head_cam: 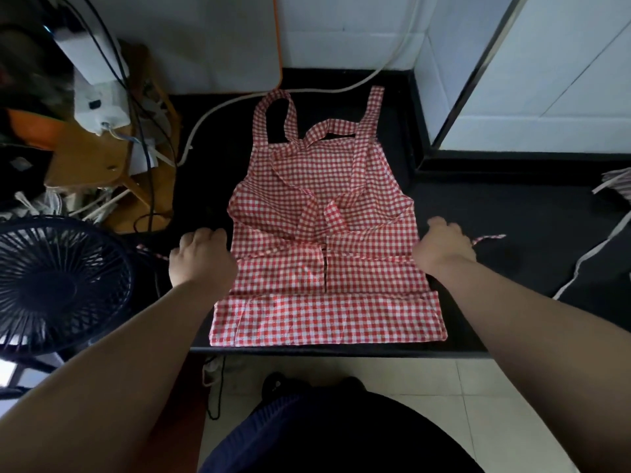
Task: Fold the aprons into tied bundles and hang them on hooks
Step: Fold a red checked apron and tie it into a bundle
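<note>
The red-and-white gingham apron (327,206) lies flat on the black tabletop (495,206), with its sides folded inward and its neck straps laid over the bib. The left hand (201,257) rests at the apron's left edge, fingers curled around the left waist tie (150,251); the right hand (444,247), at the right edge, grips the right waist tie (490,237) likewise. A dark fan (58,285) stands to the left, and striped cloth (614,180) lies far right.

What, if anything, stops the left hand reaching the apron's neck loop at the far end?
Probably yes. The left hand sits at the left edge of the apron, seemingly gripping a tie; only flat cloth and table lie between it and the neck loop.
</note>
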The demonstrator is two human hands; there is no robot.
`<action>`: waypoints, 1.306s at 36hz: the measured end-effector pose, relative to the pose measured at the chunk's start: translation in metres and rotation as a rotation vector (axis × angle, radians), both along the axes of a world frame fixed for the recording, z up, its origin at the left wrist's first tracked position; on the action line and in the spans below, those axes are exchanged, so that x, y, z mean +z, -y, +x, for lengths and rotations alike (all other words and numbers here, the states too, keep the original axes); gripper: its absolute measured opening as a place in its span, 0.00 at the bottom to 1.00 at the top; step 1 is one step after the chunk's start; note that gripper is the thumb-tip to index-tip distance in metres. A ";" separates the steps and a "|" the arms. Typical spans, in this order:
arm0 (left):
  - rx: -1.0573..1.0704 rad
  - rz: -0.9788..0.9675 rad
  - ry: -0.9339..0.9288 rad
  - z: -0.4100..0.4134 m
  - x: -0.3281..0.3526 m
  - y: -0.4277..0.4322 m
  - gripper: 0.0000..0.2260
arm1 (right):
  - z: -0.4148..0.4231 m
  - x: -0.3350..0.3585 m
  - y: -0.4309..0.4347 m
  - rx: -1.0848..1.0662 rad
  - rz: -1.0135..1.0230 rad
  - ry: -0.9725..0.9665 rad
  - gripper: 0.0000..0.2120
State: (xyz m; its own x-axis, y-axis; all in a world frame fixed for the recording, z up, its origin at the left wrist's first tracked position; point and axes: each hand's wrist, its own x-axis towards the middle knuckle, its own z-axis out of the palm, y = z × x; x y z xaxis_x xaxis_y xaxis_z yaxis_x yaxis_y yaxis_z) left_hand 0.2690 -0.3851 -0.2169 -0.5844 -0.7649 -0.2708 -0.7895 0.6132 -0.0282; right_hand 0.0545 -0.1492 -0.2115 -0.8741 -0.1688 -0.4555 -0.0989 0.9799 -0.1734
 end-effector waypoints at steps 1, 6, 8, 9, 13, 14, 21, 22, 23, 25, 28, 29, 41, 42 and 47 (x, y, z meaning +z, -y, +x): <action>0.013 0.041 -0.053 -0.005 0.002 0.002 0.20 | -0.002 0.004 0.005 0.020 -0.042 0.000 0.25; 0.151 0.191 -0.303 -0.035 0.006 0.030 0.21 | -0.021 0.011 0.033 0.053 -0.229 -0.013 0.16; 0.177 0.237 -0.335 -0.049 0.007 0.041 0.22 | -0.033 0.011 0.046 0.070 -0.251 -0.009 0.18; 0.195 0.251 -0.348 -0.056 0.006 0.046 0.23 | -0.038 0.011 0.052 0.073 -0.251 -0.006 0.19; 0.284 0.358 -0.381 -0.081 -0.005 0.069 0.26 | -0.057 0.004 0.076 0.076 -0.233 -0.013 0.21; 0.281 0.390 -0.367 -0.082 -0.006 0.070 0.27 | -0.059 0.004 0.077 0.071 -0.209 -0.012 0.21; 0.157 0.581 -0.411 -0.102 -0.024 0.093 0.14 | -0.079 -0.015 0.099 0.023 -0.006 0.076 0.16; 0.139 0.542 -0.428 -0.103 -0.025 0.095 0.12 | -0.082 -0.015 0.100 0.029 -0.002 0.052 0.16; 0.127 0.498 -0.431 -0.104 -0.029 0.097 0.10 | -0.084 -0.018 0.099 0.024 -0.005 0.030 0.15; 0.101 0.403 -0.387 -0.104 -0.036 0.099 0.09 | -0.088 -0.024 0.095 0.010 -0.033 -0.024 0.11; 0.103 0.292 -0.326 -0.106 -0.043 0.097 0.12 | -0.087 -0.032 0.086 -0.063 -0.086 -0.085 0.10; 0.119 0.250 -0.321 -0.107 -0.044 0.095 0.12 | -0.087 -0.035 0.084 -0.107 -0.109 -0.103 0.13; 0.448 0.310 -0.596 -0.100 -0.052 0.084 0.18 | -0.086 -0.034 0.076 -0.504 -0.327 0.207 0.18; 0.460 0.318 -0.615 -0.099 -0.053 0.084 0.17 | -0.087 -0.035 0.076 -0.489 -0.363 0.201 0.16; 0.522 0.304 -0.684 -0.103 -0.050 0.078 0.18 | -0.076 -0.022 0.078 -0.229 -0.244 0.097 0.19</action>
